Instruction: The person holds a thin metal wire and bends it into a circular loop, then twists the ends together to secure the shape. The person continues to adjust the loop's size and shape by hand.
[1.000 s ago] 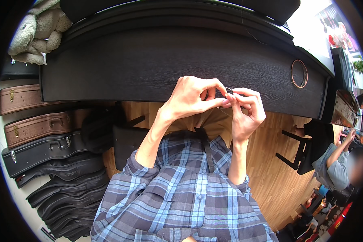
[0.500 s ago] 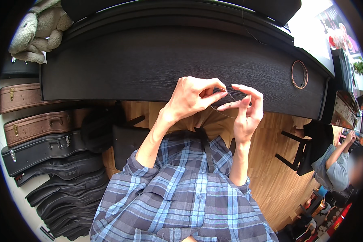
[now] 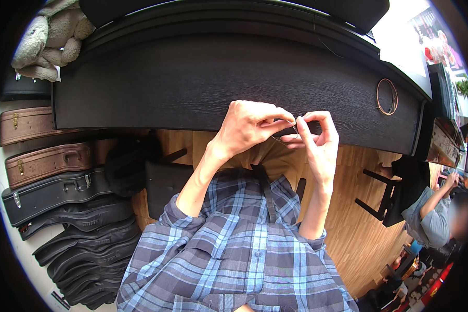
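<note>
A thin dark wire string (image 3: 277,139) is held up near the front edge of the black wood-grained top (image 3: 192,78). My left hand (image 3: 249,125) pinches it between thumb and forefinger. Close against those fingertips, my right hand (image 3: 320,138) has its thumb and forefinger together on the same string, the other fingers bent below. A loop of the string curves under the fingers; its ends are too fine to follow. To the right on the black top lies a coiled copper-coloured string (image 3: 379,99), touched by neither hand.
Another thin strand (image 3: 327,49) trails over the back ledge. A grey plush toy (image 3: 62,36) sits far left, above brown instrument cases (image 3: 47,164) and several black bags (image 3: 88,255). At right are a black stool (image 3: 382,197) and a seated person (image 3: 429,216).
My right hand's thumb and forefinger have closed in on the string beside my left fingertips; before, they were spread apart. My left hand has barely moved.
</note>
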The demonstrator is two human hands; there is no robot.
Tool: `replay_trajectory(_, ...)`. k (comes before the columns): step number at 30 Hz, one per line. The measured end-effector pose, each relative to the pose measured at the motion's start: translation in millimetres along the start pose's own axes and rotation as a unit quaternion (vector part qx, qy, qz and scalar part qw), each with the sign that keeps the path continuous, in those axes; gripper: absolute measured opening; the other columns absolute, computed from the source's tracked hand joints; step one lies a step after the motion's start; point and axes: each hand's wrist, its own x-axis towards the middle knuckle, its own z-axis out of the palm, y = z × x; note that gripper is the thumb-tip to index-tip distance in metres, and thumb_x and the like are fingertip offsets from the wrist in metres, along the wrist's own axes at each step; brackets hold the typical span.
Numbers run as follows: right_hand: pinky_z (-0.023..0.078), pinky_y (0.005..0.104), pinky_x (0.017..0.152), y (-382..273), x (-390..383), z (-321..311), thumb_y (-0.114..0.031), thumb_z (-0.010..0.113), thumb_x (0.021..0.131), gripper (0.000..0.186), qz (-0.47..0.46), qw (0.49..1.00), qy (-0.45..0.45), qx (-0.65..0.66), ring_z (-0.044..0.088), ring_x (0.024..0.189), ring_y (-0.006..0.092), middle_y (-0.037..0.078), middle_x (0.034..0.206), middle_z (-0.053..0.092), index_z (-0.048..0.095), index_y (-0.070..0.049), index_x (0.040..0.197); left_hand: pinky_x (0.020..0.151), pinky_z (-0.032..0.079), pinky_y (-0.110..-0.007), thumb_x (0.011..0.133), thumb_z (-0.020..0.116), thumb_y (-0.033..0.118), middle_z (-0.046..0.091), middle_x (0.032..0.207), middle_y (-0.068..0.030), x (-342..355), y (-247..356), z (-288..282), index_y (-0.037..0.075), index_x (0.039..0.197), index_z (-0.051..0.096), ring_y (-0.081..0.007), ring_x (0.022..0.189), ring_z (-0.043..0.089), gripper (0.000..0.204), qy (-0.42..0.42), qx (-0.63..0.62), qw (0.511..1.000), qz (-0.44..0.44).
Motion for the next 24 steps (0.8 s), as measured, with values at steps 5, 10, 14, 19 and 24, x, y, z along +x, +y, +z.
replay_trajectory(5,0.061,0.0317,0.076,1,0,-3,-0.029,0.055,0.107,0.036,-0.005,0.997,-0.080,0.000,0.075,0.079,0.0190,0.010,0.084,0.072,0.069,0.003,0.097,0.051,0.049,-0.026,0.083,0.080,0.016,0.070,0.070,0.0000,0,-4,4,0.018,0.099,0.080,-0.0125,0.057,0.063,0.017,0.021,0.009,0.998,0.051)
replay_trajectory(10,0.059,0.0287,0.075,0,-4,-1,-0.028,0.060,0.105,0.033,0.011,0.999,-0.041,-0.034,0.074,0.078,0.0160,0.008,0.087,0.074,0.074,0.002,0.100,0.049,0.046,-0.026,0.078,0.080,0.009,0.063,0.063,0.0025,-1,-8,4,0.022,0.103,0.081,-0.0102,0.053,0.059,0.028,0.031,0.061,0.993,0.095)
replay_trajectory(14,0.059,0.0265,0.076,-6,-7,4,-0.030,0.064,0.103,0.032,0.033,0.996,-0.009,-0.084,0.073,0.076,0.0144,0.008,0.077,0.073,0.074,0.000,0.100,0.050,0.048,-0.029,0.082,0.078,0.018,0.059,0.061,0.0028,-3,-8,5,0.025,0.100,0.079,-0.0132,0.053,0.060,0.019,0.029,0.127,0.985,0.115)
replay_trajectory(19,0.057,0.0243,0.077,-13,-10,4,-0.015,0.073,0.096,0.018,0.066,0.994,-0.005,-0.092,0.072,0.081,0.0120,0.007,0.091,0.075,0.075,0.000,0.106,0.051,0.049,-0.030,0.083,0.078,0.025,0.057,0.061,0.0028,-2,-9,6,0.026,0.095,0.078,-0.0153,0.052,0.059,0.012,0.031,0.161,0.977,0.135)
replay_trajectory(24,0.042,0.0182,0.063,-12,-12,3,-0.023,0.071,0.098,0.017,0.028,0.993,-0.027,-0.113,0.070,0.085,0.0067,0.001,0.088,0.074,0.075,-0.007,0.103,0.053,0.050,-0.030,0.082,0.078,0.025,0.058,0.062,0.0028,-9,-7,6,0.025,0.096,0.078,-0.0155,0.053,0.060,0.014,0.015,0.175,0.975,0.136)
